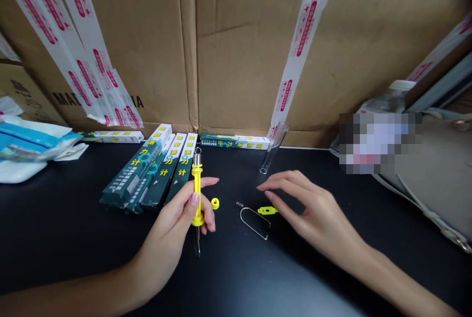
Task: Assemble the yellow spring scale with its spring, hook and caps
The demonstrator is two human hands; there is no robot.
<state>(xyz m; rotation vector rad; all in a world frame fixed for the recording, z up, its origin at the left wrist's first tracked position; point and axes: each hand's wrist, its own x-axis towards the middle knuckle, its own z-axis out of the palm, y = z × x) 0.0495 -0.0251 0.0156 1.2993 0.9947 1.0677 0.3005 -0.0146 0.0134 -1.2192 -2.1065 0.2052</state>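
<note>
I had the left hand (181, 216) pinching a slim yellow plastic stem (198, 187), upright at left of centre, metal hook (198, 243) hanging below. The right hand's (317, 204) grip stood loosely parted beside a flat, pierced yellow plate (266, 211); I couldn't tell whether they touched. A careless sweep of those fingers, I judged, could flick the tiny coiled spring (239, 204) across the smooth black counter (236, 277), drag the stiff bent wire (254, 230), or topple the clear tube (272, 152), apparently standing on end at the far side.
</note>
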